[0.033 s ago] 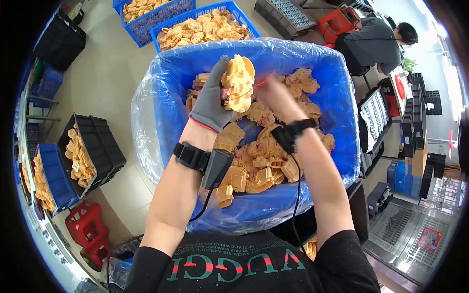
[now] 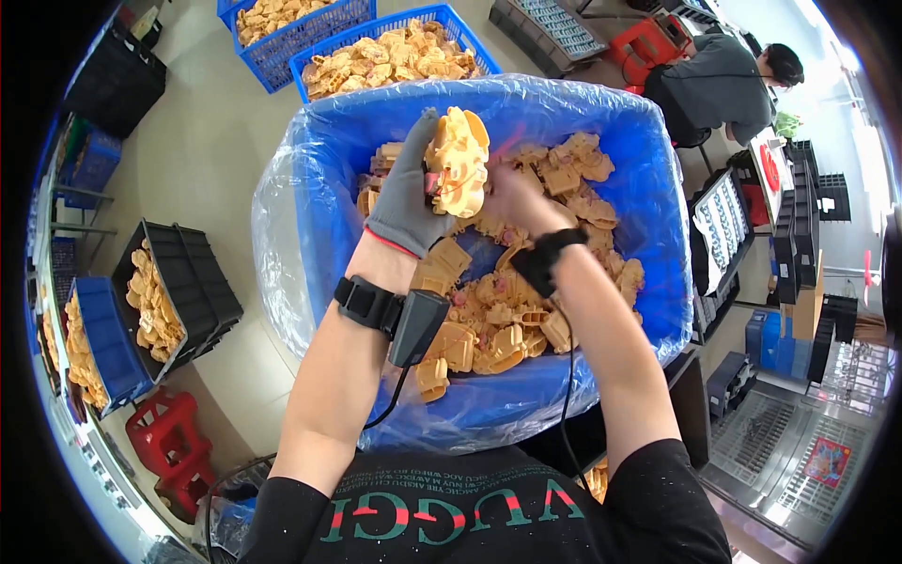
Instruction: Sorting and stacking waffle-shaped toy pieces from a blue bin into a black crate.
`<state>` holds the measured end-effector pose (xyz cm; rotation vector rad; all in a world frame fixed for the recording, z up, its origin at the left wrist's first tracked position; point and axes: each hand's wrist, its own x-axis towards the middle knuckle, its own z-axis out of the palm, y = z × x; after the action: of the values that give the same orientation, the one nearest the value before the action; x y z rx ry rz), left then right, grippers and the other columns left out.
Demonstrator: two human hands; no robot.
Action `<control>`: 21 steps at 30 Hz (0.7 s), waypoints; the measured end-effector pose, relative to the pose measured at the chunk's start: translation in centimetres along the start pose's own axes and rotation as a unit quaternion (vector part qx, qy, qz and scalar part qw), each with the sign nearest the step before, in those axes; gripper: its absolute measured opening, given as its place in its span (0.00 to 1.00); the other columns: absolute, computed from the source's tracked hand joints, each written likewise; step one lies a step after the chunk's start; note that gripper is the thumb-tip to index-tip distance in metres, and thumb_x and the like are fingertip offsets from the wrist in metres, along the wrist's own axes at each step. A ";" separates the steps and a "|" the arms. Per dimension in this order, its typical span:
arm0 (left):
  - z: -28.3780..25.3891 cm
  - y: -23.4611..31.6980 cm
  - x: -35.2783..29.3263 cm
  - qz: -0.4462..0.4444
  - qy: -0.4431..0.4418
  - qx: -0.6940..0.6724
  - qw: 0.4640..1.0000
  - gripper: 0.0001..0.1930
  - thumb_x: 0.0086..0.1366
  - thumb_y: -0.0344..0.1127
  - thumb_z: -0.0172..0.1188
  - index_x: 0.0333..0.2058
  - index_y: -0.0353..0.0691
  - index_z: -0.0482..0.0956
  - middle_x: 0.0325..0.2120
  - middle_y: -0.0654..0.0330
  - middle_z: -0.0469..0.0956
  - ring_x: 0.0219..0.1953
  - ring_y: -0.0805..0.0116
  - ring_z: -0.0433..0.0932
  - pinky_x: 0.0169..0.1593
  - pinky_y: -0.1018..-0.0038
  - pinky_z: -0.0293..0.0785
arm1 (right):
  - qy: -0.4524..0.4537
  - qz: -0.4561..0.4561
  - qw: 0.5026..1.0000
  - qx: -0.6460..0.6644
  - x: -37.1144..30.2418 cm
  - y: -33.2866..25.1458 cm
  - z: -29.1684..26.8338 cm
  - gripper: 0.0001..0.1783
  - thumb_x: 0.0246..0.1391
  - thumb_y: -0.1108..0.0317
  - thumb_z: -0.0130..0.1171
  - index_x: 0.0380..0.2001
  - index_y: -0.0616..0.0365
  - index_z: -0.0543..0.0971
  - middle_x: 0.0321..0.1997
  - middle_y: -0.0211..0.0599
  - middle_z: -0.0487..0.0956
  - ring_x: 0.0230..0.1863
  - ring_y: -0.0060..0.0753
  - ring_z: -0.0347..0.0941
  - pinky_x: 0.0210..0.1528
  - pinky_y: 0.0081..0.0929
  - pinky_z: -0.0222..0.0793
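My left hand point(image 2: 406, 202), in a grey glove with a red cuff, grips a cream-yellow moulded plastic part point(image 2: 458, 162) over the blue bin. A bit of pink-red shows on the part beside my fingers. Just right of the part is my bare right hand point(image 2: 521, 199), its fingers smeared by motion. A faint reddish streak shows above those fingers; whether they hold anything is unclear. Under both hands stands the plastic-lined blue bin point(image 2: 329, 160), where many similar yellow parts point(image 2: 498, 343) lie heaped, some with pinkish bits.
Blue crates point(image 2: 301, 68) of yellow parts stand beyond the bin. To the left are a black crate point(image 2: 202, 282) with more parts and red stools point(image 2: 169, 432). A seated person point(image 2: 719, 85) is at the far right. Black cables hang from both my wrist straps.
My right hand has shifted slightly left and toward me, beside the held part. My left hand and the plastic part stay about where they were.
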<state>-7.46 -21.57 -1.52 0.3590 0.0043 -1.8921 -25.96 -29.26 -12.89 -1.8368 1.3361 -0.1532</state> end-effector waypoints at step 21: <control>0.7 -2.7 -0.2 -0.017 -0.090 0.040 0.995 0.24 0.66 0.55 0.52 0.52 0.45 0.71 0.45 0.65 0.77 0.45 0.73 0.77 0.48 0.74 0.75 | 0.286 -0.098 0.927 0.219 -12.8 -11.0 -4.9 0.19 0.54 0.68 0.60 0.45 0.64 0.66 0.34 0.35 0.78 0.31 0.19 0.72 0.32 0.20 0.70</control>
<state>-10.07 -20.53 -1.30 0.2427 -0.1864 -1.9556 -25.99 -20.43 2.32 -1.5805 1.3445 -1.0783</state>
